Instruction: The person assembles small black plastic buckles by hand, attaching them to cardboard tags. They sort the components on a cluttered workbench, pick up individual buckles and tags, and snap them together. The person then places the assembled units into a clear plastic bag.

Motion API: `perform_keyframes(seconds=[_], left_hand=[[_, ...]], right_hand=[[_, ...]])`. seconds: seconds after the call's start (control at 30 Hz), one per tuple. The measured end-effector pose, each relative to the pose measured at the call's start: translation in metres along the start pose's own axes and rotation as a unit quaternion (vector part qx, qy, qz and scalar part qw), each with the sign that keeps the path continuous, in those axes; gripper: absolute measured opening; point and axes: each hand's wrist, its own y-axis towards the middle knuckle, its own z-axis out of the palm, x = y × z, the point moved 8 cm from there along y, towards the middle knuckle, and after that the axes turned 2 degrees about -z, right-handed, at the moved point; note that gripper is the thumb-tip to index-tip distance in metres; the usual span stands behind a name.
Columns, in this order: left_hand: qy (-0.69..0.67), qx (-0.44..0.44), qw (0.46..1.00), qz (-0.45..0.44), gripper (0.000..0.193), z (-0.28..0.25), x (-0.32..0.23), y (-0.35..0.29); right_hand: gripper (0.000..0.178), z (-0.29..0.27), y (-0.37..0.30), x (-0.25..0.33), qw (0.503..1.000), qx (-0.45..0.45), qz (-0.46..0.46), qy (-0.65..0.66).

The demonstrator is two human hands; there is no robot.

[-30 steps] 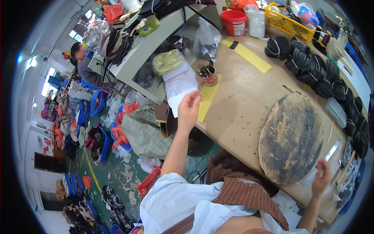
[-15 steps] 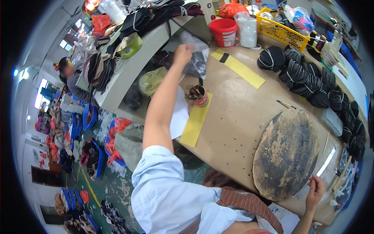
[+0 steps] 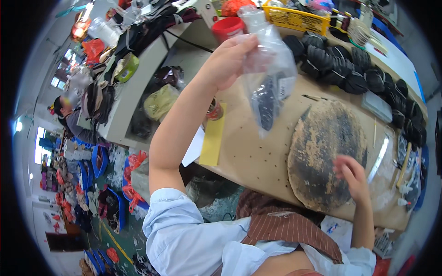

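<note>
My left hand (image 3: 235, 62), raised over the left part of the table, is closed on the top of a clear plastic bag (image 3: 269, 76). The bag hangs down with dark pieces in its lower end and a white label on its side. Over the right part of a worn, dark oval board (image 3: 327, 158) is my right hand (image 3: 352, 177), slightly blurred, its fingers apart and nothing visible in them. I cannot tell if it touches the board. Behind my left forearm a red can (image 3: 214, 110) stands beside a yellow strip (image 3: 212, 140).
Bundles of black strips (image 3: 340, 66) line the far right side, with a clear plastic box (image 3: 376, 107) and a metal ruler (image 3: 378, 158) nearer. At the back are a red bucket (image 3: 228, 28) and a yellow basket (image 3: 297, 19). Left, a shelf (image 3: 133, 103) holds bagged things.
My left hand has lifted the clear plastic bag from beside the shelf and carried it right, over the table. My right hand has moved from the board's near right edge to above the board.
</note>
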Motion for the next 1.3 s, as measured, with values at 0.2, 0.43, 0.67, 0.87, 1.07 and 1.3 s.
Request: perform_keyframes(seconds=[0.2,0.43,0.67,0.87,1.07,1.3], left_hand=[[0.270,0.239,0.901,0.240,0.029,0.127,-0.026,-0.007],[0.434,0.236,0.829,0.263,0.014,0.197,0.057,-0.034],[0.466,0.237,0.765,0.376,0.021,0.202,0.045,-0.063],[0.539,0.228,0.643,0.494,0.018,0.210,0.056,-0.084],[0.550,0.156,0.645,0.507,0.010,0.190,0.020,-0.089],[0.423,0.274,0.798,0.330,0.046,0.183,0.042,-0.098]], right_hand=[[0.056,-0.030,0.016,0.076,0.926,-0.224,-0.304,-0.016],[0.039,-0.019,-0.035,0.170,0.753,-0.143,-0.416,-0.489],[0.020,-0.010,-0.030,0.144,0.711,-0.056,-0.382,-0.589],[0.015,-0.023,-0.019,0.129,0.740,-0.056,-0.346,-0.574],[0.012,-0.072,-0.035,0.156,0.769,-0.162,-0.360,-0.503],[0.010,-0.035,-0.056,0.148,0.738,-0.081,-0.387,-0.546]])
